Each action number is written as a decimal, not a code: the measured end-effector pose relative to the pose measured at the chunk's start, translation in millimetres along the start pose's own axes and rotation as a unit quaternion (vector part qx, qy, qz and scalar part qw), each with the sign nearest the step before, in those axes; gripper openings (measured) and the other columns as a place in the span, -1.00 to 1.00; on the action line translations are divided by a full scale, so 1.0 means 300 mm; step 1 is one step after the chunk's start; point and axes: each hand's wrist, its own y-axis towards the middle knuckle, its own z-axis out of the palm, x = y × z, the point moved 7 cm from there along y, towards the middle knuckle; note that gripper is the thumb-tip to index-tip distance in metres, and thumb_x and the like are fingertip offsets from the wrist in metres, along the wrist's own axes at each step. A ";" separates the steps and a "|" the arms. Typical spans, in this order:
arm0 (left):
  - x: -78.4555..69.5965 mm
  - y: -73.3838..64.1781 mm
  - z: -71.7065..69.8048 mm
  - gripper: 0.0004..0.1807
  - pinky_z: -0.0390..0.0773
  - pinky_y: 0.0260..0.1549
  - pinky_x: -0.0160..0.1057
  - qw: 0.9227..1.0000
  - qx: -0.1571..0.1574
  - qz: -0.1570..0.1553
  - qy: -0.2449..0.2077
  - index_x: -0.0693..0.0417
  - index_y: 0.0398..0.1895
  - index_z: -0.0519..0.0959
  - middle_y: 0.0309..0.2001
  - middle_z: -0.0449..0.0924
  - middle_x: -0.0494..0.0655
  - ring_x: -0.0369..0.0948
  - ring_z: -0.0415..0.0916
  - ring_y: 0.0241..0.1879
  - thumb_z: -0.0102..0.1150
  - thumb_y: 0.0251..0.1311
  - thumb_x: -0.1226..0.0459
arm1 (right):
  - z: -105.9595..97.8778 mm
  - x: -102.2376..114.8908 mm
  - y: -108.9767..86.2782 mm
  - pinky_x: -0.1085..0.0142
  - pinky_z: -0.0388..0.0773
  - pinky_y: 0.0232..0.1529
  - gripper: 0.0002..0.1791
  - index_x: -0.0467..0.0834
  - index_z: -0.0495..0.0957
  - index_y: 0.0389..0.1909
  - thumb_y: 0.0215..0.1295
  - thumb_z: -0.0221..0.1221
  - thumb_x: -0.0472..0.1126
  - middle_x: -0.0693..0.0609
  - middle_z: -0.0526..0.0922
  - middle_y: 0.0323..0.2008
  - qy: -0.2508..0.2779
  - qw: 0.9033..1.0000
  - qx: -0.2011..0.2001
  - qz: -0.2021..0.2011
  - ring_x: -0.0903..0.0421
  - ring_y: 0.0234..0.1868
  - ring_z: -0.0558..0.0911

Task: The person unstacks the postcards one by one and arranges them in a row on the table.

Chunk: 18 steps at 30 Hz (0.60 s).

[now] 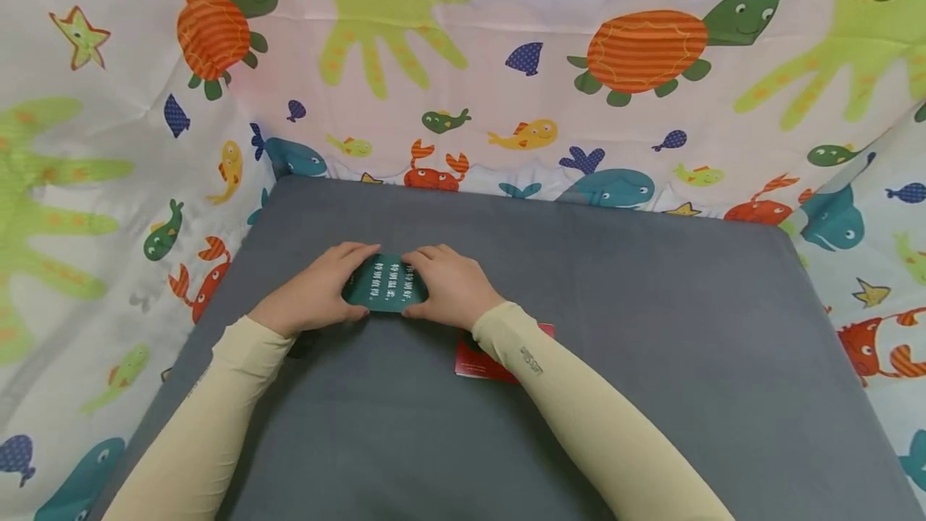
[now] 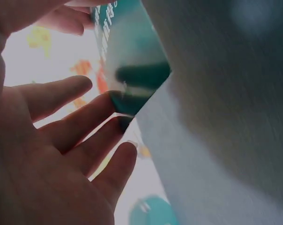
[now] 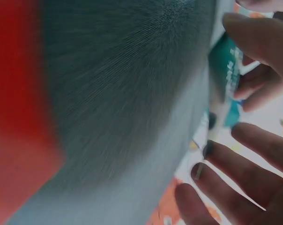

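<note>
Between both hands is a green card point(image 1: 387, 284) with white Chinese characters, close over the grey table. My left hand point(image 1: 314, 292) grips its left edge, thumb on the near side and fingers on the far side. On the opposite edge, my right hand point(image 1: 459, 288) holds it the same way. In the left wrist view the green card point(image 2: 137, 47) looks glossy, with fingertips at its corner. The right wrist view shows the green card point(image 3: 221, 65) nearly edge-on, past the right fingers.
A red card or booklet point(image 1: 481, 364) lies on the grey table point(image 1: 673, 328), partly hidden under my right forearm. White cloth point(image 1: 463, 111) printed with sea animals rises behind the table and along both sides.
</note>
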 end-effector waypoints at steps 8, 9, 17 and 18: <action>0.194 0.043 -0.076 0.12 0.29 0.54 0.37 0.999 0.013 -0.028 -0.007 0.11 0.76 0.05 0.70 0.05 0.25 0.22 0.07 0.64 0.53 0.21 0.29 | 0.078 0.061 0.223 0.04 0.69 0.30 -0.03 0.03 0.43 0.57 0.23 0.46 0.37 0.08 0.57 0.46 -0.001 1.000 0.001 0.012 0.07 0.42 0.55; 0.213 0.048 -0.079 0.12 0.28 0.55 0.37 0.999 0.015 -0.032 -0.008 0.11 0.76 0.05 0.71 0.04 0.26 0.22 0.05 0.65 0.53 0.21 0.29 | 0.087 0.066 0.241 0.05 0.68 0.31 -0.04 0.04 0.42 0.57 0.23 0.45 0.37 0.08 0.57 0.47 -0.001 1.000 0.002 0.014 0.07 0.42 0.55; 0.316 0.062 -0.081 0.11 0.21 0.58 0.39 0.997 0.043 -0.062 -0.015 0.12 0.76 0.05 0.72 0.02 0.27 0.27 -0.07 0.71 0.50 0.23 0.28 | 0.136 0.107 0.322 0.12 0.63 0.36 -0.05 0.00 0.41 0.58 0.28 0.45 0.34 0.04 0.56 0.48 0.004 1.000 0.021 0.001 0.03 0.40 0.57; 0.322 0.066 -0.083 0.10 0.22 0.57 0.40 0.997 0.046 -0.064 -0.017 0.12 0.76 0.05 0.72 0.02 0.27 0.27 -0.06 0.70 0.50 0.23 0.29 | 0.138 0.108 0.327 0.11 0.63 0.36 -0.05 0.00 0.42 0.58 0.28 0.45 0.33 0.04 0.57 0.48 0.006 1.000 0.022 0.001 0.03 0.40 0.57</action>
